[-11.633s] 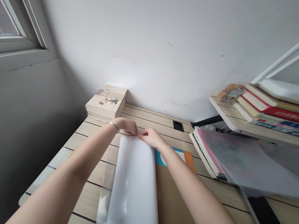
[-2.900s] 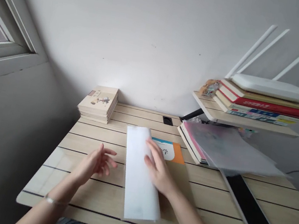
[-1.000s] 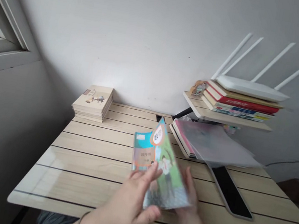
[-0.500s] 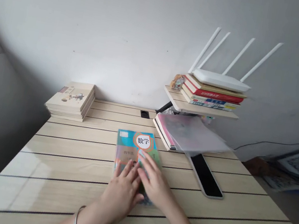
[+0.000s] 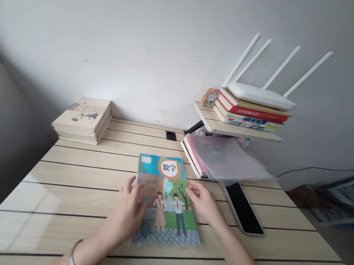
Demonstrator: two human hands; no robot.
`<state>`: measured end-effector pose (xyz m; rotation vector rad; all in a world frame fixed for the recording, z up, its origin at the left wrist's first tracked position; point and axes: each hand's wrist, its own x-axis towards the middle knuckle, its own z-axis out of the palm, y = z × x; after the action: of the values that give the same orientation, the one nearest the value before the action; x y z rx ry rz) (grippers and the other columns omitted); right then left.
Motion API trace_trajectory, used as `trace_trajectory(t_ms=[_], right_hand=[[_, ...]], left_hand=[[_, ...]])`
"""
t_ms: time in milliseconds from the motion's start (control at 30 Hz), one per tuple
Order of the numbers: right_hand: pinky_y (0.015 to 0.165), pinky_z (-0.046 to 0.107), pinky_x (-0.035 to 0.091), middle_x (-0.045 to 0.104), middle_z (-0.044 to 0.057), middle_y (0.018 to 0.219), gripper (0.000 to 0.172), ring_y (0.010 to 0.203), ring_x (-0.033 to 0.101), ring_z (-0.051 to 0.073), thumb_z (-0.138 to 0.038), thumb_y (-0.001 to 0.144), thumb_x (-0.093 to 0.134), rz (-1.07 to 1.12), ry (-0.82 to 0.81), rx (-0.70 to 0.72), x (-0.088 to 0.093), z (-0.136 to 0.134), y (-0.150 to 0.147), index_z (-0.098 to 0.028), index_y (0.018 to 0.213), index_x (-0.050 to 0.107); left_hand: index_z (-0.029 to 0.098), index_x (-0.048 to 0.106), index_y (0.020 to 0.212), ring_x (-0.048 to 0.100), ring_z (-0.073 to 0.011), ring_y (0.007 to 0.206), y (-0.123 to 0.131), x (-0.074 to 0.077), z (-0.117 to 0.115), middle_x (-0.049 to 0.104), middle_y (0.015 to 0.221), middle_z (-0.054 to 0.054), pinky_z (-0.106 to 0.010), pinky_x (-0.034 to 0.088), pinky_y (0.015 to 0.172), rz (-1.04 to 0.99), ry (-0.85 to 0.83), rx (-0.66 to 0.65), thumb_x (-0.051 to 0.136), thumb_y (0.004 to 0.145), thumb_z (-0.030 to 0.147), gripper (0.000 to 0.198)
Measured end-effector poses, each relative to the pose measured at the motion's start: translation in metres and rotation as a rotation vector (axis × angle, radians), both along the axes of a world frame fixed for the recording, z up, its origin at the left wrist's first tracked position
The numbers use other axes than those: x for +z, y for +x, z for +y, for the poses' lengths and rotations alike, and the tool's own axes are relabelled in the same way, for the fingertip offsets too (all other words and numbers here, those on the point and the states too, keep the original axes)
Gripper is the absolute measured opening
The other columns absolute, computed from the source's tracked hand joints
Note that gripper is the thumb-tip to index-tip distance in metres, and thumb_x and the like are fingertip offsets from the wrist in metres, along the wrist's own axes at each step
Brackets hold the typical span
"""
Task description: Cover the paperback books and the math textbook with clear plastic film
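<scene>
A colourful textbook (image 5: 167, 208) with a blue top and drawn children on its cover lies flat on the slatted wooden table (image 5: 84, 198). What looks like a clear sleeve shows around its lower edge. At the book's left edge is my left hand (image 5: 128, 210), its fingers bent and slightly apart, with nothing held. My right hand (image 5: 201, 200) touches the right edge near the middle, thumb and fingers closed together on that edge.
Beige books (image 5: 82, 116) are stacked at the back left. Magazines under a translucent sheet (image 5: 230, 159) and a black phone (image 5: 245, 209) lie to the right. Above them, a small shelf (image 5: 245, 132) bears books (image 5: 251, 113) and a white router (image 5: 261, 95).
Both hands have moved off the cover and apart, the left to the book's left edge and the right to its right edge. The cover's lower part is now uncovered.
</scene>
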<state>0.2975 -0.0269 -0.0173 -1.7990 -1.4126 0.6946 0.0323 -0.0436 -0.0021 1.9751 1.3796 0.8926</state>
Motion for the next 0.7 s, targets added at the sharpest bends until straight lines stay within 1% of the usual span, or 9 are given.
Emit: trace_trajectory(t_ms=[67, 133, 200, 300, 367, 467, 533, 600, 700], right_hand=[[0.069, 0.033, 0.054, 0.068, 0.007, 0.089, 0.028, 0.076, 0.065, 0.018, -0.032, 0.074, 0.061, 0.233, -0.131, -0.003, 0.009, -0.003, 0.006, -0.015, 0.096, 0.066], [0.064, 0.028, 0.053, 0.069, 0.004, 0.081, 0.022, 0.071, 0.064, 0.015, -0.032, 0.071, 0.066, 0.371, -0.215, -0.001, 0.018, -0.003, 0.006, -0.016, 0.086, 0.067], [0.055, 0.023, 0.050, 0.066, 0.001, 0.068, 0.018, 0.060, 0.060, 0.012, -0.033, 0.068, 0.069, 0.407, -0.291, 0.001, 0.025, -0.001, 0.003, -0.016, 0.074, 0.067], [0.046, 0.020, 0.044, 0.063, 0.000, 0.058, 0.022, 0.052, 0.056, 0.011, -0.036, 0.068, 0.069, 0.389, -0.379, 0.040, 0.032, 0.002, -0.006, -0.015, 0.064, 0.064], [0.052, 0.023, 0.048, 0.069, 0.003, 0.067, 0.021, 0.060, 0.062, 0.014, -0.035, 0.068, 0.069, 0.419, -0.350, 0.072, 0.037, 0.001, -0.016, -0.014, 0.068, 0.066], [0.069, 0.030, 0.054, 0.073, 0.006, 0.087, 0.023, 0.076, 0.068, 0.019, -0.029, 0.065, 0.070, 0.626, -0.293, 0.090, 0.042, -0.003, -0.032, -0.016, 0.083, 0.067], [0.067, 0.034, 0.055, 0.074, 0.007, 0.088, 0.029, 0.074, 0.069, 0.021, -0.027, 0.064, 0.071, 0.779, -0.334, 0.101, 0.044, -0.005, -0.041, -0.017, 0.091, 0.065], [0.063, 0.035, 0.056, 0.074, 0.008, 0.088, 0.034, 0.070, 0.069, 0.022, -0.027, 0.063, 0.072, 0.858, -0.351, 0.129, 0.045, -0.007, -0.049, -0.017, 0.095, 0.064], [0.073, 0.036, 0.056, 0.072, 0.008, 0.099, 0.039, 0.083, 0.069, 0.023, -0.031, 0.066, 0.073, 0.872, -0.191, 0.181, 0.049, -0.007, -0.059, -0.018, 0.101, 0.063]], left_hand=[[0.016, 0.047, 0.120, 0.060, -0.0238, 0.103, -0.003, 0.006, 0.015, 0.044, 0.130, -0.017, -0.041, 0.053, 0.082, -0.213, -0.245, 0.076, 0.052, 0.080, 0.023, 0.041], [0.014, 0.044, 0.120, 0.064, -0.0181, 0.086, -0.004, 0.014, 0.028, 0.049, 0.123, -0.017, -0.032, 0.054, 0.068, -0.352, -0.464, 0.169, 0.055, 0.079, 0.023, 0.043], [0.012, 0.042, 0.119, 0.064, -0.0154, 0.080, -0.004, 0.021, 0.035, 0.056, 0.114, -0.016, -0.026, 0.051, 0.062, -0.447, -0.590, 0.249, 0.058, 0.079, 0.022, 0.044], [0.011, 0.041, 0.119, 0.063, -0.0136, 0.070, -0.005, 0.028, 0.040, 0.063, 0.104, -0.014, -0.023, 0.048, 0.056, -0.556, -0.698, 0.277, 0.063, 0.079, 0.026, 0.049], [0.010, 0.042, 0.118, 0.063, -0.0132, 0.064, -0.006, 0.031, 0.041, 0.065, 0.102, -0.014, -0.024, 0.047, 0.052, -0.600, -0.749, 0.256, 0.069, 0.075, 0.030, 0.054], [0.011, 0.044, 0.114, 0.064, -0.0157, 0.065, -0.007, 0.034, 0.040, 0.067, 0.097, -0.013, -0.023, 0.045, 0.048, -0.612, -0.776, 0.204, 0.076, 0.069, 0.031, 0.059], [0.012, 0.047, 0.110, 0.066, -0.0182, 0.069, -0.007, 0.034, 0.039, 0.068, 0.092, -0.011, -0.023, 0.046, 0.047, -0.594, -0.772, 0.177, 0.079, 0.064, 0.029, 0.058], [0.013, 0.048, 0.107, 0.066, -0.0198, 0.072, -0.008, 0.034, 0.038, 0.067, 0.092, -0.011, -0.024, 0.048, 0.047, -0.576, -0.749, 0.197, 0.081, 0.061, 0.027, 0.059], [0.014, 0.044, 0.110, 0.067, -0.0195, 0.071, -0.012, 0.038, 0.038, 0.064, 0.101, -0.014, -0.025, 0.051, 0.047, -0.594, -0.674, 0.262, 0.082, 0.060, 0.025, 0.063]])
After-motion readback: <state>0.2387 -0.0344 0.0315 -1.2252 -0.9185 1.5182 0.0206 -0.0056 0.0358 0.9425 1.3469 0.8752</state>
